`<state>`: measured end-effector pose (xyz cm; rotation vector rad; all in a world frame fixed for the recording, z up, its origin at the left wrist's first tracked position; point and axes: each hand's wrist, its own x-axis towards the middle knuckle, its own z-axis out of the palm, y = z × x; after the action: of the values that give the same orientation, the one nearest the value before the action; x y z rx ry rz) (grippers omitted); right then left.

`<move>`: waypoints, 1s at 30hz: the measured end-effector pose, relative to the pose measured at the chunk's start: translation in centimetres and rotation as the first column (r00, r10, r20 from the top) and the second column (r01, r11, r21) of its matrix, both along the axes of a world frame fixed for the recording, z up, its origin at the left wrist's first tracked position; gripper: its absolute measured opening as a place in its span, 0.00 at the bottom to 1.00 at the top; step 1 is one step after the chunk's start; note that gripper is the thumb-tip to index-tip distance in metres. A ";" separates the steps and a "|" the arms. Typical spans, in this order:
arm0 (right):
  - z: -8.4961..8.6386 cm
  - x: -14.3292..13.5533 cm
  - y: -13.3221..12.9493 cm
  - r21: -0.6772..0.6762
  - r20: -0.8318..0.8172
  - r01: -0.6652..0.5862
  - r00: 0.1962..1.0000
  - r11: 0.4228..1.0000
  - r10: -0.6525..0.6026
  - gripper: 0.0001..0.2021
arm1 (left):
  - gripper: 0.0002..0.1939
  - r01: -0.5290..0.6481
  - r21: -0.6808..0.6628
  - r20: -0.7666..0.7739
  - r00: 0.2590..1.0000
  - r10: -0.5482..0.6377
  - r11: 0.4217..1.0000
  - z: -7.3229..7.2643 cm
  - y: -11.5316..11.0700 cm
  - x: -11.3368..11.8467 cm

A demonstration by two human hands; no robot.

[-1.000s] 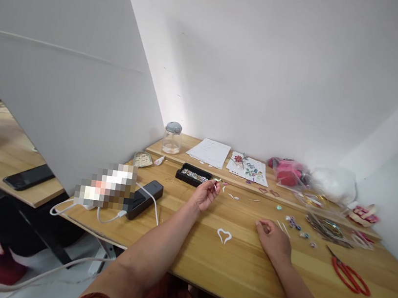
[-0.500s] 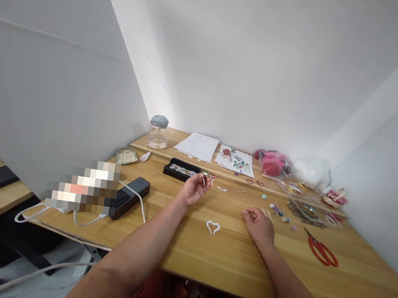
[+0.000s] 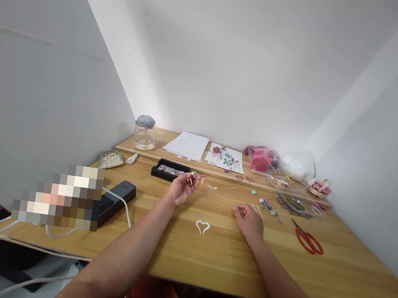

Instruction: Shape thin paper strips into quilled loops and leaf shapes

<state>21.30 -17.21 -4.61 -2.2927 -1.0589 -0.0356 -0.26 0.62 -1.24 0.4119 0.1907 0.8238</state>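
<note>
Pinching a small, half-hidden piece (image 3: 194,174)

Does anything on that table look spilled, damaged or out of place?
Nothing looks spilled or clearly damaged; the beads sit in the black tray. One oddity: the white heart outline on the table has lower tips that don't meet, perhaps by design. A pixelated patch at left hides what's there.

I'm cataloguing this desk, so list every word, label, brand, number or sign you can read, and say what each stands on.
None can be read.
White sheets: faint marks, too small to read.
Small white item: coloured print, too small to read.
Dark device: any mark is too faint to read.
</note>
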 end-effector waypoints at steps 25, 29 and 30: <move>0.0 0.2 0.1 -0.041 0.013 0.019 1.000 0.999 -0.019 0.13 | 0.04 0.126 0.103 0.041 0.991 -0.131 0.987 -0.1 -0.4 -0.6; -0.1 0.2 0.2 -0.035 0.029 0.020 0.999 0.999 -0.019 0.13 | 0.02 0.124 0.088 0.051 0.990 -0.129 0.988 0.1 -0.5 -0.6; -0.1 0.2 0.2 -0.037 0.033 0.020 0.999 0.999 -0.019 0.13 | 0.02 0.118 0.084 0.052 0.991 -0.122 0.989 0.1 -0.5 -0.6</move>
<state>21.51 -17.02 -4.76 -2.3438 -1.0620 -0.0611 -0.88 0.16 -1.14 0.4709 0.0790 0.7251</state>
